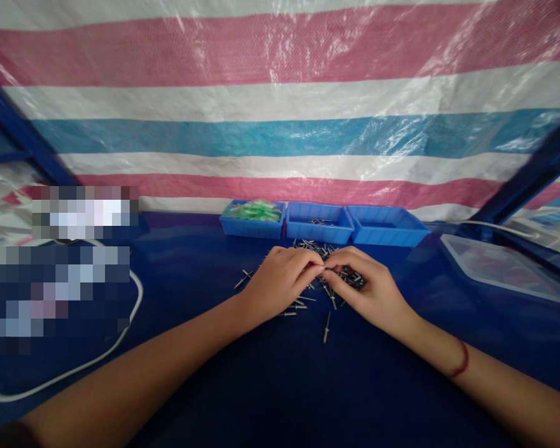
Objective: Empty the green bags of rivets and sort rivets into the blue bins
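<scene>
My left hand (282,280) and my right hand (376,286) meet over a loose pile of blind rivets (317,249) on the blue tabletop. Both are closed in a pinch, thumb against fingers. Between the fingertips shows a tiny bit of a blind rivet (325,268), mostly covered by the fingers. One single rivet (326,327) lies apart, nearer to me. A few others are scattered left of the pile, beside my left hand.
Behind the pile stand three blue bins: the left bin (252,229) holds green packets, the middle bin (320,233) some rivets, and the right bin (389,235) is beside it. A clear plastic lid (504,267) lies right. A white cable (137,298) curves at left.
</scene>
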`<state>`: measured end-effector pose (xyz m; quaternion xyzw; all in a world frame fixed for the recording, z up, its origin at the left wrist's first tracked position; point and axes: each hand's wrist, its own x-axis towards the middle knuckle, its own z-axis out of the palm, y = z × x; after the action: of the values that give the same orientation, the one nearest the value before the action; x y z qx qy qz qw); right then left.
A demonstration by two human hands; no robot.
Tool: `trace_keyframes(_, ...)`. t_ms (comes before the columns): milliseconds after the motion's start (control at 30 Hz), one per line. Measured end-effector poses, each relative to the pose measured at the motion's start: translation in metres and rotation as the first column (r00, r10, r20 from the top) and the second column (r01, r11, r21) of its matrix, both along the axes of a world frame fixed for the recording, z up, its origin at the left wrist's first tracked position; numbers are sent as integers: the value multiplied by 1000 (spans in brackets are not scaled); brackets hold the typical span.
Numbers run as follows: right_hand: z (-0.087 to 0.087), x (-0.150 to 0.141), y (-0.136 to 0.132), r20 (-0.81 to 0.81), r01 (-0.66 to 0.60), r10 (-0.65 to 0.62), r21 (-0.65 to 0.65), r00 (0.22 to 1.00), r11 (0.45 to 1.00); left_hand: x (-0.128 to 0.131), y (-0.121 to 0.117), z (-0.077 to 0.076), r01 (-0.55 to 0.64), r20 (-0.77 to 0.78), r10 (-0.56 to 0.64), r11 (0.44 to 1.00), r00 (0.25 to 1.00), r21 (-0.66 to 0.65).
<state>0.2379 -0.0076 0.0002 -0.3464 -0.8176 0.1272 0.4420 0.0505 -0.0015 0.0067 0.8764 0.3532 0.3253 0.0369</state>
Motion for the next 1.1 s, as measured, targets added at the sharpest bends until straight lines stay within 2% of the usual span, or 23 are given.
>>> trace_keyframes(200,0,-1,-3,-76,-26,18,-108,997,994,-2,-2,-1,-2,37,0,998,999,70)
trace_keyframes(433,0,-2,-3,-105,-49,32,-164,994,985,-4,0,-5,68,61,-77,988,995,141)
trace_keyframes(600,0,0,-1,-112,-35,21,-129,993,991,-3,-1,-7,25,55,-34,988,998,155)
trace_keyframes(767,-2,0,0,-125,29,-40,-87,991,996,-3,-1,-7,-4,28,2,995,1000,96)
trace_keyframes(1100,1,-1,-6,-134,-9,-1,-77,991,997,-1,-2,-8,-14,65,10,998,998,53)
